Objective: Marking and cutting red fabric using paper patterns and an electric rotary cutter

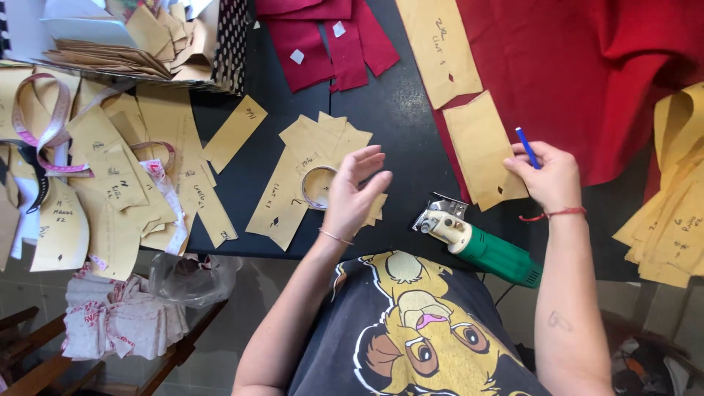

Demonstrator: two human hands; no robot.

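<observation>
My left hand (355, 192) hovers open, fingers apart, over a small stack of tan paper pattern pieces (306, 170) and a roll of clear tape (317, 187) on the black table (400, 117). My right hand (546, 176) is closed around a blue pen (526, 147) and rests on the lower edge of a tan paper pattern piece (484, 149) that lies on red fabric (587, 66). A second, longer pattern piece (438, 45) lies above it. A green electric fabric cutter (480, 246) sits at the table's near edge between my hands.
Many tan pattern pieces (117, 169) and a pink measuring tape (51, 125) cover the left side. A dotted box of paper pieces (147, 44) stands at the back left. Cut red fabric pieces (326, 37) lie at the back. More tan pieces (671, 213) hang at right. Folded cloth (121, 319) rests on a wooden chair.
</observation>
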